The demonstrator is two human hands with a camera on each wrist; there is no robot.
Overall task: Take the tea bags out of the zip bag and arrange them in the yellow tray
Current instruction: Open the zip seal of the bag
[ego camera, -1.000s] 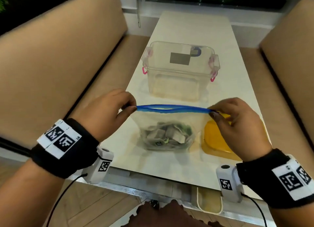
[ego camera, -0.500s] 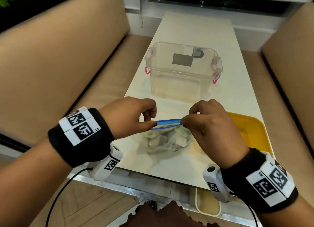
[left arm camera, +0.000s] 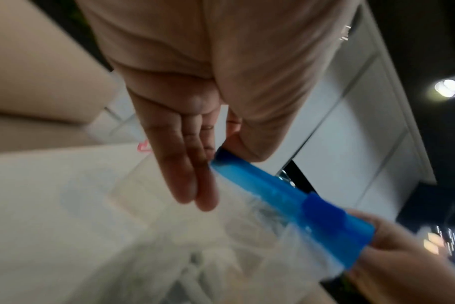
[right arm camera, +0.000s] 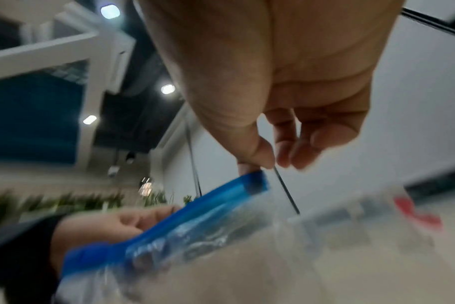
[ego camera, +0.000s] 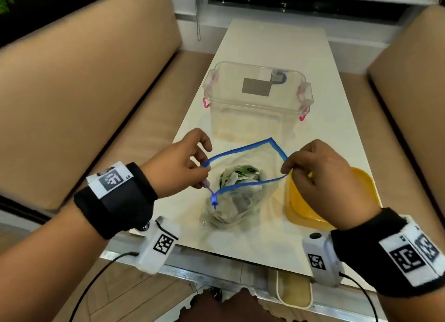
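Note:
A clear zip bag [ego camera: 243, 201] with a blue zip rim stands on the white table, its mouth pulled wide. Several tea bags [ego camera: 237, 176] lie heaped inside it. My left hand [ego camera: 178, 167] pinches the rim's left side; the left wrist view shows its thumb and fingers on the blue strip [left arm camera: 273, 191]. My right hand [ego camera: 313, 174] pinches the rim's right side, thumb on the blue strip [right arm camera: 237, 191] in the right wrist view. The yellow tray [ego camera: 298, 208] lies right of the bag, largely hidden under my right hand.
A clear lidded plastic box [ego camera: 257, 100] with pink latches stands behind the bag. Tan sofa cushions [ego camera: 79, 100] flank the narrow table [ego camera: 272, 42] on both sides. A small cream container [ego camera: 293, 288] sits below the table's near edge.
The bag's zip was closed and held taut; my hands came together, then pulled the rim apart, so the mouth now gapes wide and the tea bags show from above.

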